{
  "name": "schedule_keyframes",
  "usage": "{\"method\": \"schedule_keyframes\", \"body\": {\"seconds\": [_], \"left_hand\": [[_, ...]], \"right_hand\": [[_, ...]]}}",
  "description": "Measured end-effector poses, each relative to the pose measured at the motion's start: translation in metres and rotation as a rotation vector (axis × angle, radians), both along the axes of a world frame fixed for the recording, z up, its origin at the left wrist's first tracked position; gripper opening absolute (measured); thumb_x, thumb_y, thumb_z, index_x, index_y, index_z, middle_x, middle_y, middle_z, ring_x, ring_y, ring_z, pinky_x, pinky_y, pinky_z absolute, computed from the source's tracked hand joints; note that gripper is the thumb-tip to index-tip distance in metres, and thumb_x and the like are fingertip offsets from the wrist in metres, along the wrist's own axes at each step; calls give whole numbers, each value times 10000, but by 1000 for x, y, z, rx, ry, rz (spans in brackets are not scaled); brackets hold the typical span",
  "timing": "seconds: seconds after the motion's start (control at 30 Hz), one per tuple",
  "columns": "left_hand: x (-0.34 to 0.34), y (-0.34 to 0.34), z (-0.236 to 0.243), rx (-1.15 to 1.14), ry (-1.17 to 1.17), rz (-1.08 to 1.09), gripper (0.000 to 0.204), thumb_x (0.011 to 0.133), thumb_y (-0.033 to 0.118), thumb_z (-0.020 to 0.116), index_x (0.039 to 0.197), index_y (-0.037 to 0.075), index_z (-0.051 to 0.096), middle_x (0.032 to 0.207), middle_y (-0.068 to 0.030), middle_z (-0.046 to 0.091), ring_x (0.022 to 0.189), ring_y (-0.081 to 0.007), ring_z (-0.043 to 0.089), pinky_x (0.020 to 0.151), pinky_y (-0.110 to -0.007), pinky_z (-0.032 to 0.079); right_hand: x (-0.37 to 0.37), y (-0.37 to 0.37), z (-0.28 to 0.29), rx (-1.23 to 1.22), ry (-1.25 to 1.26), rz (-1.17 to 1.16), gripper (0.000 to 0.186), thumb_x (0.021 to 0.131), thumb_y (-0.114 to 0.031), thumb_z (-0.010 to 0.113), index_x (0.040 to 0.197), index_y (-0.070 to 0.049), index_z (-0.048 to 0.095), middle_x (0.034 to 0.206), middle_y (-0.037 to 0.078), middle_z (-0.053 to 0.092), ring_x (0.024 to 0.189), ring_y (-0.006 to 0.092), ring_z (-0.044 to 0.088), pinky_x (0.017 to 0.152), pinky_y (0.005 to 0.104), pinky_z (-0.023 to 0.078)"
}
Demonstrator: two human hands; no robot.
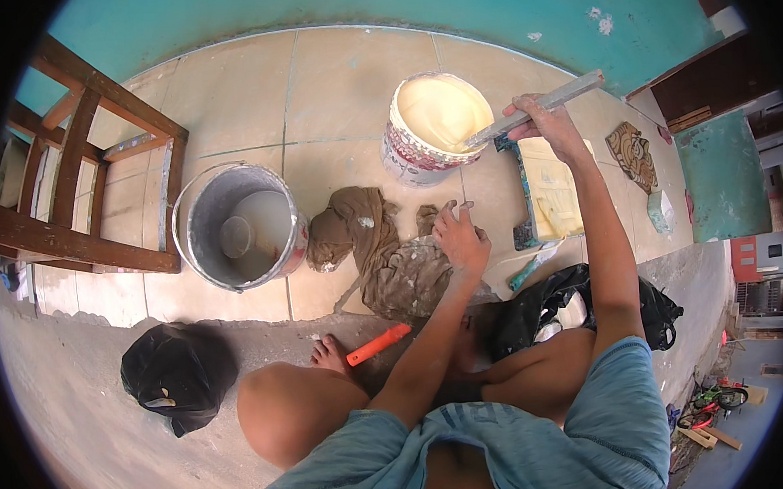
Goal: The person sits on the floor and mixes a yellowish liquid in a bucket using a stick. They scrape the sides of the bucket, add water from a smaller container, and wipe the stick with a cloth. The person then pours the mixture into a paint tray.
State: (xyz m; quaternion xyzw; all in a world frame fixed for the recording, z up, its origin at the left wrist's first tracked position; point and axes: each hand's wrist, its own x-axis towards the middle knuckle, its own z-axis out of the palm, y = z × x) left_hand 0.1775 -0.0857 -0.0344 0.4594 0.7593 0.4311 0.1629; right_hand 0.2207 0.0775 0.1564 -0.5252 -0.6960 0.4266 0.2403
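Note:
My right hand (551,131) grips a flat, paint-smeared stick (584,85), its lower end reaching into the cream paint (434,107). That paint fills a white bucket (405,161) with a spattered red band, standing on the tiles. Over a crumpled brown rag (370,245), my left hand (463,239) is held with fingers bent and apart, holding nothing; whether it touches the rag I cannot tell. Beside the paint bucket, partly behind my right forearm, lies a paint tray (518,185) coated in cream. A brush with a teal handle (522,278) lies below the tray.
On the left, a grey bucket (200,213) holds cloudy liquid, near a brown wooden frame (85,232). Black plastic bags lie at left (177,376) and right (661,307). An orange tool (378,344) is by my foot. A teal wall (329,4) edges the tiles.

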Motion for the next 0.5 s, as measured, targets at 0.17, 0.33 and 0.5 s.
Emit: {"method": "schedule_keyframes", "body": {"seconds": [0.17, 0.33, 0.5], "left_hand": [[-25, 1, -10, -292, 19, -220, 520, 577, 30, 660, 1071, 108, 518, 1166, -131, 401, 1054, -324, 438, 837, -422, 380], [-35, 2, -40, -342, -71, -342, 403, 575, -11, 646, 957, 67, 543, 1040, -170, 497, 883, -346, 552, 722, -403, 458], [-44, 5, -60, -164, -145, -347, 240, 589, -44, 597, 812, 37, 572, 706, -143, 590, 737, -296, 600, 678, -376, 471]], "right_hand": [[31, 10, -1, -82, 357, -193, 317, 845, -280, 527, 934, 19, 583, 794, 140, 617, 611, 153, 627, 601, 234, 530], [72, 9, 25, -46, 527, -243, 312, 841, -267, 543, 955, 22, 567, 794, 147, 615, 626, 143, 636, 595, 211, 538], [96, 5, 52, 98, 564, -207, 327, 854, -255, 528, 1003, 36, 543, 971, 146, 591, 689, 189, 634, 715, 287, 532]]}}
